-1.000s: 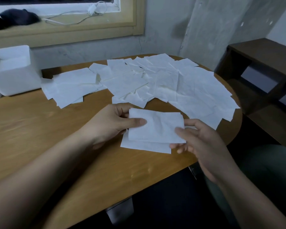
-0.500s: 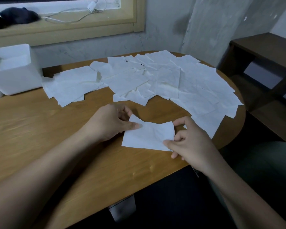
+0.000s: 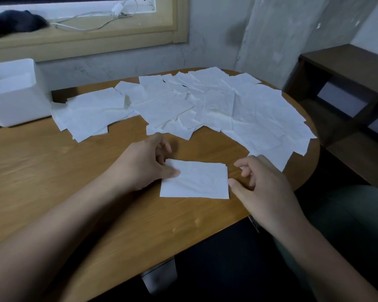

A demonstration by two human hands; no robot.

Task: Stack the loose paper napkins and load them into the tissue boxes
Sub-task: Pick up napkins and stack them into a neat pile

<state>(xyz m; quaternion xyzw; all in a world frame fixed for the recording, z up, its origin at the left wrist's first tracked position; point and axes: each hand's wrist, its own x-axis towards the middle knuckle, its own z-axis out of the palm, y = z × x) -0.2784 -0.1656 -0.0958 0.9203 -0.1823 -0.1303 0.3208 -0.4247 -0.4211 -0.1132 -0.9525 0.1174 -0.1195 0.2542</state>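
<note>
A small stack of white napkins [image 3: 196,180] lies flat on the wooden table [image 3: 52,171] in front of me. My left hand [image 3: 144,164] rests at the stack's left edge, thumb pressing its corner. My right hand [image 3: 262,182] hovers at the right edge with fingers apart, thumb tip touching the stack's side. Many loose napkins [image 3: 216,105] are spread in an arc over the far half of the table. A white open tissue box [image 3: 15,99] stands at the far left with napkins inside.
The table's rounded edge runs close on the right and near side. A dark wooden shelf unit [image 3: 347,88] stands to the right. A window sill [image 3: 85,38] with a white cable and a dark cloth lies behind the table.
The napkin that both hands held above the table has been laid down on the stack. My right hand has let go and spread its fingers; my left hand stays at the left edge.
</note>
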